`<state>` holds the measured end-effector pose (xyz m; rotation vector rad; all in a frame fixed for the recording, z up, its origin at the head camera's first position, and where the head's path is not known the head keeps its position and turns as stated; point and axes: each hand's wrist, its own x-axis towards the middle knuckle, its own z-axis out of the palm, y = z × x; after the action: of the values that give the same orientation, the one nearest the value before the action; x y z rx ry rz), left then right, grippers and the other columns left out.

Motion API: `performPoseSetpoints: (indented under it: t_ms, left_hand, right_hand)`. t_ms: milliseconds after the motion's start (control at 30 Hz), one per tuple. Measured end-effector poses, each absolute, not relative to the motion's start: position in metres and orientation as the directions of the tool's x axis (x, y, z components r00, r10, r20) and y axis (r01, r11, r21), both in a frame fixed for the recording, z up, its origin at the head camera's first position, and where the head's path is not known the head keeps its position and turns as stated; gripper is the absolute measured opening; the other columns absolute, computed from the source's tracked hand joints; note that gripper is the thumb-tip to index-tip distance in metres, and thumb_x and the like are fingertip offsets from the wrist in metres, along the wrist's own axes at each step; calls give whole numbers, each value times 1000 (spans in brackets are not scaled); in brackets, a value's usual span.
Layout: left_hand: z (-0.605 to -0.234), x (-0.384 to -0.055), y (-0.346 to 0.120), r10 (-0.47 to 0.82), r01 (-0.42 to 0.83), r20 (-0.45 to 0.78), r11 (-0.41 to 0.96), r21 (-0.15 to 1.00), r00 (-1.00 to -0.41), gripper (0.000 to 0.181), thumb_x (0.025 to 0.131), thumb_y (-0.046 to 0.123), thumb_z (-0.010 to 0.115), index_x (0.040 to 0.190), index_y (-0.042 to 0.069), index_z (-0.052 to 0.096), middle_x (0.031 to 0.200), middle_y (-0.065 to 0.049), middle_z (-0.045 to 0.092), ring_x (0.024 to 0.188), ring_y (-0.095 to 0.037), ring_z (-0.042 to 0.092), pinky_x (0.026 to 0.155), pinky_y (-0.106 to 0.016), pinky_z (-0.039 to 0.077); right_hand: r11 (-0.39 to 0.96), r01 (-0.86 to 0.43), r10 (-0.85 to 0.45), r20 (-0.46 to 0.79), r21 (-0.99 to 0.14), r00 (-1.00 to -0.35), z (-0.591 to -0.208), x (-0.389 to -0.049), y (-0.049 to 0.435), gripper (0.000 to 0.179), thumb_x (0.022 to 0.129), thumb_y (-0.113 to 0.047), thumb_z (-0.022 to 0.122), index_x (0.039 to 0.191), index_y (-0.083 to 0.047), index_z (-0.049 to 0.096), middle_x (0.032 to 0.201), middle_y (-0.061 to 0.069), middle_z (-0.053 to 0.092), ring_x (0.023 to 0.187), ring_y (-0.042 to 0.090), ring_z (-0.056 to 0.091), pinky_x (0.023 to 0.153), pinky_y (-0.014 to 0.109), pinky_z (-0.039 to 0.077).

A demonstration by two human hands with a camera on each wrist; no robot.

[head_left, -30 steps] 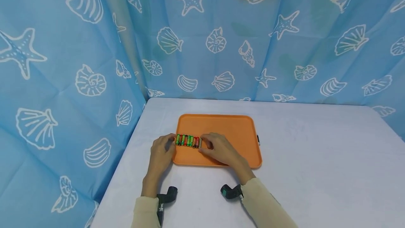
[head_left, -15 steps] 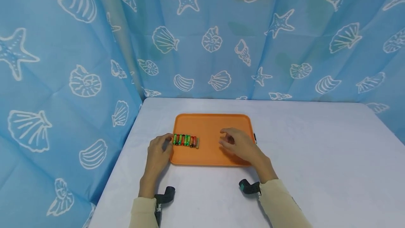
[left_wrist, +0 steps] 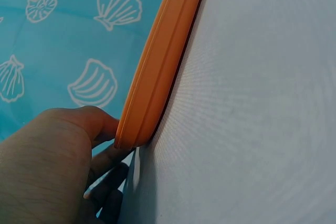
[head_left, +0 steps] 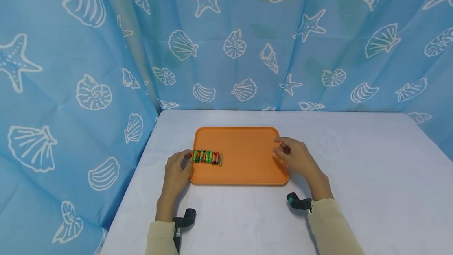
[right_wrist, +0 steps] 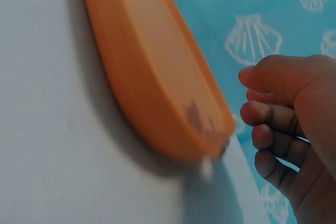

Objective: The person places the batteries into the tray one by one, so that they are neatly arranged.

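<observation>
An orange tray (head_left: 244, 145) lies on the white table. On its left half several small batteries (head_left: 207, 157), green and red, stand side by side in a row, with a thin gold-toned battery (head_left: 220, 159) at the right end. My left hand (head_left: 177, 172) is at the tray's left rim; in the left wrist view its thumb (left_wrist: 105, 125) and a finger pinch the tray's edge (left_wrist: 152, 77). Over the tray's right rim hovers my right hand (head_left: 299, 158). Its fingers (right_wrist: 270, 114) are loosely curled with nothing between them, beside the tray's end (right_wrist: 121, 56) in the right wrist view.
A blue curtain (head_left: 209, 66) with white shells and starfish hangs behind and to the left of the white table (head_left: 371, 176). A small dark thing (right_wrist: 226, 146) shows at the tray's right end. Black wrist cameras (head_left: 185, 218) sit on both forearms.
My right hand has left the right end of the battery row and moved right, across the tray to its right rim. My left hand stays at the left rim; the batteries keep their row.
</observation>
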<state>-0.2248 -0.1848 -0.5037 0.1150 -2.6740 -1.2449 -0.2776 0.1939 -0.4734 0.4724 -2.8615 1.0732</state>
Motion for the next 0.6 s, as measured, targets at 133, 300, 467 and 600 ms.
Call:
performPoseSetpoints:
  t_ms: [133, 300, 467, 600]
  left_hand:
    - [-505, -225, -186, -149, 8, 137, 649, 760, -979, 34, 101, 17, 55, 134, 12, 60, 130, -7, 58, 138, -29, 36, 115, -54, 25]
    - [-506, -226, -187, -144, 30, 159, 646, 763, -977, 33, 100, 16, 57, 132, 11, 62, 127, -8, 60, 135, -29, 39, 115, -51, 24]
    - [-507, -226, -188, -135, 46, 171, 643, 764, -976, 32, 100, 15, 57, 131, 10, 62, 125, -8, 60, 134, -29, 40, 115, -50, 23]
    - [-506, -227, -188, -127, 54, 176, 644, 763, -976, 32, 100, 15, 57, 131, 10, 63, 124, -8, 60, 133, -30, 40, 115, -50, 23]
  right_hand:
    - [734, -244, -228, 109, -633, -968, -479, -279, 208, 35, 97, -14, 65, 130, -3, 61, 88, 4, 58, 77, 20, 52, 62, 29, 47]
    - [732, -265, -271, 90, -628, -958, -484, -281, 218, 38, 95, -11, 63, 132, -3, 58, 86, 3, 57, 75, 19, 51, 61, 29, 44]
    - [741, -244, -262, 65, -626, -963, -486, -282, 224, 42, 92, -10, 61, 134, -2, 56, 87, 3, 57, 76, 19, 51, 62, 31, 44]
    - [745, -243, -279, 42, -621, -960, -488, -284, 227, 42, 89, -7, 59, 131, -1, 58, 85, 3, 56, 77, 19, 50, 65, 32, 43]
